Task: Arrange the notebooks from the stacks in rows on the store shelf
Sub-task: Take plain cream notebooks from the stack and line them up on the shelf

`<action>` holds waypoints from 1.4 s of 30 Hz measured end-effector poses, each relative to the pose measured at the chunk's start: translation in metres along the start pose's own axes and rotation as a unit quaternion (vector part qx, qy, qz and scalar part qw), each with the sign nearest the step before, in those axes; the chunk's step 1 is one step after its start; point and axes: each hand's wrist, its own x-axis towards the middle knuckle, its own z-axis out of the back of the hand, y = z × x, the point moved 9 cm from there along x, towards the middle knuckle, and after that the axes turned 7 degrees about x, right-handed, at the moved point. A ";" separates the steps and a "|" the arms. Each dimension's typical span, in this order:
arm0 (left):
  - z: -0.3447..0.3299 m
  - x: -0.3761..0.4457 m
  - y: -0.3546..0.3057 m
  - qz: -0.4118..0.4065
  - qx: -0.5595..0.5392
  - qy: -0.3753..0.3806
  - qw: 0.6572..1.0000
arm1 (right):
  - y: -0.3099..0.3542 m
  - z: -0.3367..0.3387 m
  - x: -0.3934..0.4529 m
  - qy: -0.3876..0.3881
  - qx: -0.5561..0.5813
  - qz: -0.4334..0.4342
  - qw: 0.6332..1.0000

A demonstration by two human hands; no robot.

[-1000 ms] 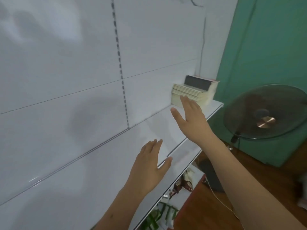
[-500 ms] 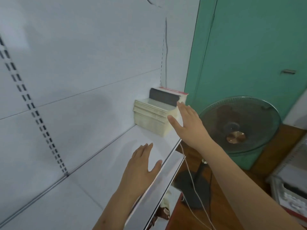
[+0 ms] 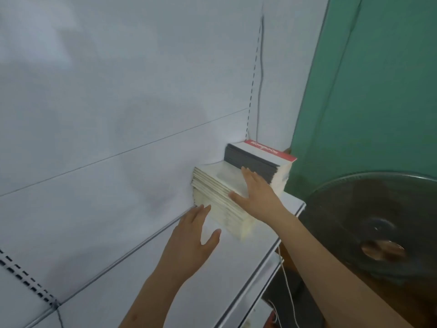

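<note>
Resting flat on the near stack [image 3: 220, 185], right hand [image 3: 257, 197] (left hand [image 3: 191, 240] open, empty).

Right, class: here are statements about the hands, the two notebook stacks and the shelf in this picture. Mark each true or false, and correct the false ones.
1. The right hand lies flat on top of the pale notebook stack. True.
2. The left hand grips a notebook. False: it holds nothing; its fingers are straight, close by the stack's near side.
3. The dark-edged stack with the red-striped cover is the taller one. True.
4. Both stacks stand at the left end of the shelf. False: they are at its right end, by the green wall.
5. A fan stands to the right of the shelf. True.
</note>
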 end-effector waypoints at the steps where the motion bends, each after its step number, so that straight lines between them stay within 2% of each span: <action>1: 0.000 0.005 0.001 0.010 -0.001 -0.011 1.000 | -0.003 -0.008 0.007 0.021 0.009 0.002 1.000; 4: -0.005 0.019 0.004 0.059 -0.041 -0.019 0.997 | -0.009 -0.031 0.013 0.064 -0.016 0.021 0.998; 7: -0.005 0.028 0.005 0.118 -0.144 -0.027 0.982 | -0.008 -0.032 -0.001 0.019 -0.019 0.046 0.999; 9: -0.002 0.034 0.006 0.170 -0.240 -0.051 0.954 | -0.007 -0.027 -0.010 -0.002 0.013 0.060 0.998; 10: -0.003 0.037 0.005 0.198 -0.307 -0.061 0.929 | -0.005 -0.025 -0.015 -0.014 0.021 0.069 0.997; 12: -0.009 0.042 -0.003 0.241 -0.469 -0.066 0.847 | 0.002 -0.023 -0.024 -0.045 0.071 0.097 0.992; 14: -0.011 0.046 -0.017 0.243 -0.600 -0.065 0.759 | 0.022 -0.024 -0.038 -0.034 0.110 0.144 0.983; 15: -0.010 0.045 -0.020 0.248 -0.635 -0.072 0.728 | 0.035 -0.028 -0.045 -0.008 0.110 0.181 0.977; 18: -0.005 0.034 -0.009 0.273 -0.697 -0.128 0.651 | 0.057 -0.037 -0.060 0.089 0.108 0.266 0.954; 20: 0.003 0.024 0.003 0.270 -0.715 -0.157 0.625 | 0.048 -0.024 -0.049 0.083 0.144 0.248 0.954; 23: 0.014 0.000 0.029 0.307 -0.675 -0.190 0.644 | 0.017 -0.009 -0.015 -0.006 0.122 0.191 0.974; 26: 0.018 -0.022 0.046 0.350 -0.628 -0.204 0.664 | -0.013 -0.032 0.013 0.040 0.008 0.111 0.993; 28: 0.017 -0.029 0.048 0.364 -0.614 -0.204 0.670 | -0.014 -0.040 0.014 0.046 -0.020 0.091 0.995; 31: 0.010 -0.032 0.044 0.366 -0.601 -0.198 0.682 | 0.001 -0.028 -0.002 -0.010 0.007 0.116 0.993; 34: 0.005 -0.026 0.031 0.348 -0.611 -0.177 0.689 | 0.013 -0.026 -0.019 -0.006 0.092 0.129 0.987; 37: 0.004 -0.015 0.017 0.320 -0.652 -0.164 0.668 | 0.049 -0.021 -0.049 -0.054 0.130 0.210 0.968; 40: 0.005 -0.007 0.004 0.291 -0.701 -0.165 0.630 | 0.084 -0.045 -0.080 0.028 0.078 0.287 0.954; 42: 0.005 -0.011 0.007 0.289 -0.700 -0.181 0.627 | 0.089 -0.047 -0.087 0.056 0.056 0.306 0.949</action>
